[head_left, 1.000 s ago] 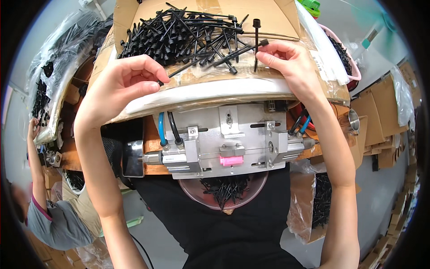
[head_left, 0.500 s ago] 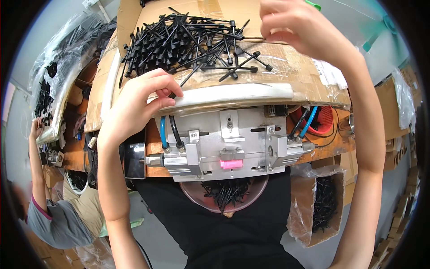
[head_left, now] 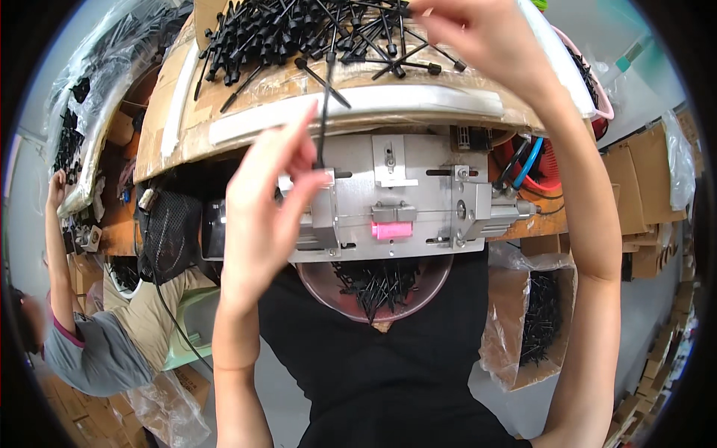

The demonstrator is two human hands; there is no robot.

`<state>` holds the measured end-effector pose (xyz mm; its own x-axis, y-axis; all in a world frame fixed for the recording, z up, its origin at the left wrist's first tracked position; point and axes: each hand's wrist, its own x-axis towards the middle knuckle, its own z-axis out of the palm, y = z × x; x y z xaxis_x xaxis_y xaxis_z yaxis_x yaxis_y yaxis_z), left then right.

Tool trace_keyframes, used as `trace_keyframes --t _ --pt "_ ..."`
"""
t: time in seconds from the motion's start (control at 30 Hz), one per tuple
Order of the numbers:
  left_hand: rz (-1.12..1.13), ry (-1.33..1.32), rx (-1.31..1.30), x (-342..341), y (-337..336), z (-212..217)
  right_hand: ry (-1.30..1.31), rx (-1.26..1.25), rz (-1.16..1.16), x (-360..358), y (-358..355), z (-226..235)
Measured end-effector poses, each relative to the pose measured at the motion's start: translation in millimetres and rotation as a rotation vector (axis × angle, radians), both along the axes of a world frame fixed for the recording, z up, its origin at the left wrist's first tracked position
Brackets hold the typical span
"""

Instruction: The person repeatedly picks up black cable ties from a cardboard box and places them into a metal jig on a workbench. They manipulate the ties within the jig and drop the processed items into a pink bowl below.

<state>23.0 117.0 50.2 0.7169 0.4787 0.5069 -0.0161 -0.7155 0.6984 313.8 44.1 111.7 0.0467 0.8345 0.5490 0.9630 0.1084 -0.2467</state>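
My left hand (head_left: 272, 201) pinches the lower end of a slim black plastic stem (head_left: 324, 119) between thumb and index finger. The stem stands nearly upright in the picture, its thicker head toward the pile. Beneath the hand is a metal clamping fixture (head_left: 358, 160), whose left cylinder is partly hidden. A pink block (head_left: 392, 231) sits at the fixture's front middle. My right hand (head_left: 485, 41) reaches to the right edge of a pile of black stems (head_left: 276, 33). Its fingers are bent and blurred, so whether they hold a stem does not show.
The pile lies on a cardboard surface (head_left: 179, 104) with a white padded strip (head_left: 418, 98) along its front. A bowl of stems (head_left: 429, 287) rests on my lap. A lined carton (head_left: 504, 328) stands right, a red basket (head_left: 549, 168) behind the fixture. Another person (head_left: 104, 351) sits left.
My left hand has come back from the cardboard edge over the fixture, swinging the held stem more upright. My right hand has moved left to the pile. The whole view has shifted.
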Motion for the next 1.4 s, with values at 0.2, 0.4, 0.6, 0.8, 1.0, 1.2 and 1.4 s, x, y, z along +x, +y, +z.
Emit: trace_keyframes --t 0.2,0.4,0.6,0.8,1.0,1.2,1.4 --pt "0.161 0.039 0.358 -5 -37 7 0.546 0.172 -0.051 -46 -45 37" --pt "0.126 0.383 0.465 -22 -117 -61 0.794 0.303 0.049 -36 -97 10" --pt "0.14 0.463 0.535 -3 -119 -77 0.805 0.348 0.082 -61 -119 -6" --pt "0.132 0.449 0.522 1 -120 -75 0.784 0.441 0.038 -94 -142 -29" --pt "0.049 0.381 0.396 -8 -97 -49 0.587 0.068 -0.095 -160 -158 -96" --pt "0.203 0.147 0.712 42 60 22 0.438 0.076 -0.06 -191 -140 -153" --pt "-0.154 0.409 0.416 63 93 45 0.407 0.042 -0.051 -186 -128 -159"
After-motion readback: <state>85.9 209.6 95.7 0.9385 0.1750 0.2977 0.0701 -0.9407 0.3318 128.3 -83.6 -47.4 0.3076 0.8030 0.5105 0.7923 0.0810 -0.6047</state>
